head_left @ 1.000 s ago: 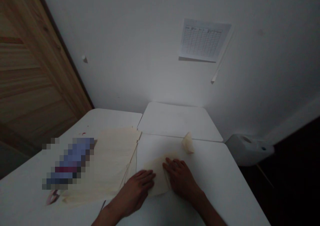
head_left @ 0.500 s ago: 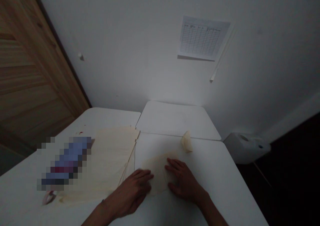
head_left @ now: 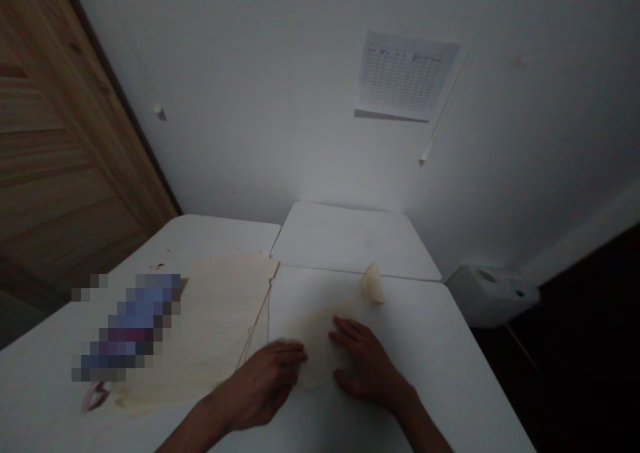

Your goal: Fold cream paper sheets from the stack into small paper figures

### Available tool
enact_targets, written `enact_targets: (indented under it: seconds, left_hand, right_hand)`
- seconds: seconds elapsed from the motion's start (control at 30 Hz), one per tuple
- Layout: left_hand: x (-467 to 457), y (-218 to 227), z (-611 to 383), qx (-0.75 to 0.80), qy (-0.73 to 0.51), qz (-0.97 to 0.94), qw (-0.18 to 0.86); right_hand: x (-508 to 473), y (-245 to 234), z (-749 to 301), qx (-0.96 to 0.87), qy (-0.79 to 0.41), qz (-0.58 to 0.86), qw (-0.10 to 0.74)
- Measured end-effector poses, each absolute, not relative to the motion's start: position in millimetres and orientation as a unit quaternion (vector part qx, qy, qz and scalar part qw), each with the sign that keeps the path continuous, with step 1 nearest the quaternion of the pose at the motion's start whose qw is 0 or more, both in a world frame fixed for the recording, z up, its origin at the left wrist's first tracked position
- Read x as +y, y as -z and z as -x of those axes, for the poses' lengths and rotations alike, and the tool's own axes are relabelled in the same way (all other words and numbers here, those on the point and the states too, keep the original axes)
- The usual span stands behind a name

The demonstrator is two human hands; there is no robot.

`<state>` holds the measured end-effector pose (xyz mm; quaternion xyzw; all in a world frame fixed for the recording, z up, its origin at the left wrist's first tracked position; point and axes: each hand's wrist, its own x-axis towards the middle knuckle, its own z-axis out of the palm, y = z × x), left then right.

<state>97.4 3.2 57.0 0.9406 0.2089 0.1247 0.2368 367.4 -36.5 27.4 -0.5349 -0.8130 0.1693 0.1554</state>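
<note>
White table (head_left: 350,399), lower middle of frame: our left hand (head_left: 263,386) and right hand (head_left: 367,363) lie open, flat against either side of pale sheet (head_left: 317,349); cream sheet stack (head_left: 220,319) just left.

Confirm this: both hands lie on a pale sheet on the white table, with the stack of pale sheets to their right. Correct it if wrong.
Wrong on one point: the stack of pale sheets lies to the left of the left hand and right hand, not their right, as the head view shows. The hands do lie on the pale sheet on the white table.
</note>
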Motion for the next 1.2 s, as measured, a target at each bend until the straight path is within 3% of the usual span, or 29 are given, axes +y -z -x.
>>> enact_targets:
  seconds: [0.3, 0.63, 0.87, 1.2]
  left_hand:
    - [19.4, -33.1, -107.7, 0.266, -0.238, -0.896, 0.265]
    - [18.4, -47.7, -112.4, 0.204, -0.118, -0.934, 0.268]
    - [18.7, -46.3, -104.3, 0.192, -0.162, -0.926, 0.283]
    - [30.7, -43.9, -123.5, 0.299, -0.152, -0.893, 0.301]
  right_hand:
    - [-36.2, -27.5, -367.6, -0.82, -0.164, 0.527, 0.151]
    - [-37.2, -26.9, -366.6, -0.817, -0.16, 0.532, 0.155]
    - [-37.7, -34.4, -364.7, -0.819, -0.164, 0.534, 0.132]
    - [-31.8, -41.4, -365.0, -0.825, -0.174, 0.527, 0.105]
